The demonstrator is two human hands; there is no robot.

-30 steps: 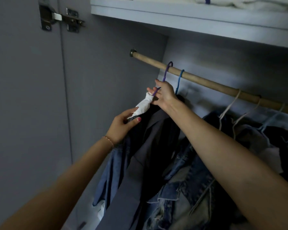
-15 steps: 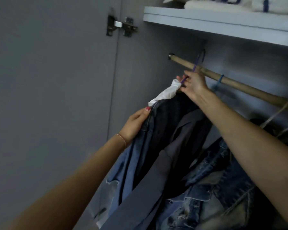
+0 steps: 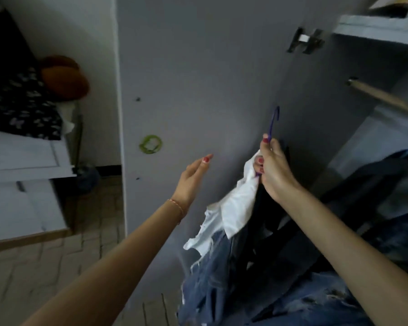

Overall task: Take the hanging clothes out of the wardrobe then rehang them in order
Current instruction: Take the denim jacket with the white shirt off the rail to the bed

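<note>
My right hand (image 3: 272, 169) grips the neck of a purple hanger (image 3: 274, 121), whose hook is free of the wooden rail (image 3: 386, 97) and points up in front of the grey wardrobe door (image 3: 198, 78). From the hanger droop a white garment (image 3: 231, 210), a dark garment (image 3: 266, 222) and a blue denim piece (image 3: 212, 285). My left hand (image 3: 193, 182) hovers open to the left of the bundle, touching nothing. More dark and denim clothes (image 3: 386, 196) hang inside the wardrobe at the right.
The wardrobe shelf (image 3: 375, 29) juts out at the top right above the rail. A white cabinet (image 3: 21, 184) with dark patterned fabric (image 3: 21, 107) and orange cushions (image 3: 64, 78) stands at the left. Tiled floor (image 3: 57, 267) lies below.
The purple hanger with its clothes has come off the rail and moved left and down. My left hand let go of the white garment and opened. The view swung left.
</note>
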